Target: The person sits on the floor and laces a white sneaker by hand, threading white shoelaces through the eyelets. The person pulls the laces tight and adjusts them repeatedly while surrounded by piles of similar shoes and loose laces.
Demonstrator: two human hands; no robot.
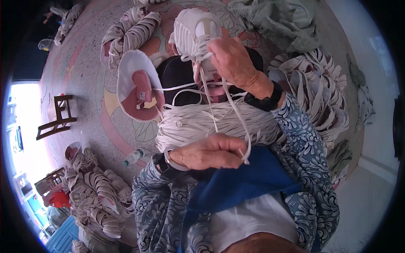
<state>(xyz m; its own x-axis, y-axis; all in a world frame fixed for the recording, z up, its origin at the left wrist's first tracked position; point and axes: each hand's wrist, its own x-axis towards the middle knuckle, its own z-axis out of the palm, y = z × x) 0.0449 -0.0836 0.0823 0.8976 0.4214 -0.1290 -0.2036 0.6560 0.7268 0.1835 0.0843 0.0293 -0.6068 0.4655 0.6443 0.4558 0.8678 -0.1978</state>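
A pale shoe upper [183, 36] with pink lining sits in front of me, white laces threaded through its eyelets. At its lacing is my right hand [234, 61], fingers closed in a pinch on the shoelace. Lower down, over my lap, my left hand [206, 152] is closed on a white shoelace [237, 111] whose loop hangs between the two hands. Beneath them a thick bundle of white laces [190, 126] lies across my lap. Left of the bundle, another white upper [122, 80] stands with its pink inside showing, a lace running from it.
Rows of nested shoe uppers lie at the far left [139, 31], the near left [90, 185] and the right [316, 88]. A grey-green cloth sack [280, 21] is at the far right. A small wooden stool [57, 118] and a plastic bottle [133, 157] are on the left.
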